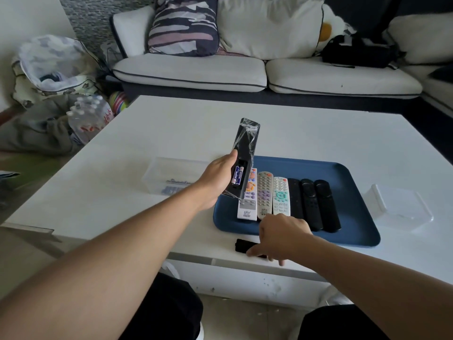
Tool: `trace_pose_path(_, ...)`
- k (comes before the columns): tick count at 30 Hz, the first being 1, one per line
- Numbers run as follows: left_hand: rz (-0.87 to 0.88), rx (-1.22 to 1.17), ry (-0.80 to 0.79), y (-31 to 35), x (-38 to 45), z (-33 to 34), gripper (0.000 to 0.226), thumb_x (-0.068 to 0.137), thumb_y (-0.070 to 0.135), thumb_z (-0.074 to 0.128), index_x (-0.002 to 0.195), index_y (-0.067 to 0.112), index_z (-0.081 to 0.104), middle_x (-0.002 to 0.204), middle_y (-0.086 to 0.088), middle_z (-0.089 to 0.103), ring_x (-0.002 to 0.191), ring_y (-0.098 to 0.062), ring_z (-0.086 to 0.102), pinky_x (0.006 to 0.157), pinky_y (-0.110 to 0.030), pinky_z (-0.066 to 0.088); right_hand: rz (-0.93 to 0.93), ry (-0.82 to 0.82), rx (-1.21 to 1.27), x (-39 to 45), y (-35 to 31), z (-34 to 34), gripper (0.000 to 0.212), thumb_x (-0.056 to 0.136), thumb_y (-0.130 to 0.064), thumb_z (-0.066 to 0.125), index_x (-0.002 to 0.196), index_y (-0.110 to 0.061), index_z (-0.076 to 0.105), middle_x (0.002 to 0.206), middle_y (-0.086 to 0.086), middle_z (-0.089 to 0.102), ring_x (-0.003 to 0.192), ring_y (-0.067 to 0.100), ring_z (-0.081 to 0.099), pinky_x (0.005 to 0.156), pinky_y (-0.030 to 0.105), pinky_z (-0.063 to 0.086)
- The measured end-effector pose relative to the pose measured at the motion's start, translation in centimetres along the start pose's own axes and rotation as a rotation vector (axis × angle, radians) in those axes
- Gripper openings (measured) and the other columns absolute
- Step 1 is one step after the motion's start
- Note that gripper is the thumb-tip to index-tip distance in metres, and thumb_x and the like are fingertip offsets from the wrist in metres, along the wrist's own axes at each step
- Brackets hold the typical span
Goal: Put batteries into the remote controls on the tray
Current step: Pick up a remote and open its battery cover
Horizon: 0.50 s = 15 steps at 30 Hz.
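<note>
Here, your left hand (220, 179) grips a black remote (245, 155) above the blue tray's (353, 209) left edge, two batteries (238, 175) seated, while your right hand (282, 235) pinches the battery cover (242, 245) at the table's (147, 204) near edge, next to be slid shut.

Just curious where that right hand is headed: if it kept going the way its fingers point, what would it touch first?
The right hand reaches down-left at the black cover lying on the table before the tray. Its fingers look already on it, though depth is unclear.
</note>
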State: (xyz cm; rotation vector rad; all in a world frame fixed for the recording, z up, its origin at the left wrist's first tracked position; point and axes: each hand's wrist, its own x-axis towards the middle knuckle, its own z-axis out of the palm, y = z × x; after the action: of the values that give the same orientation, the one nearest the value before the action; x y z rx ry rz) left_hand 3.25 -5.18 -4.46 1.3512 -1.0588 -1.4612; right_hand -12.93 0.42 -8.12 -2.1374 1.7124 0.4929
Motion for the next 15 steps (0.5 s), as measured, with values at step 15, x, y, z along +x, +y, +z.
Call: trace_pose_path(15, -0.100, -0.210, -0.111, 1.6, -1.1, 1.9, 0.057, 0.107, 0.046, 0.034, 0.135, -0.001, 0.050, 0.099, -0.016, 0.068, 0.073, -0.028, 0.063, 0.074, -0.041, 0.055, -0.133, 0.746, 0.435, -0.7, 1.5, -7.2, 0.018, 0.091, -0.051, 0.062, 0.107, -0.044, 0.068, 0.090, -0.018, 0.064, 0.080, 0.009, 0.059, 0.065, 0.028, 0.039)
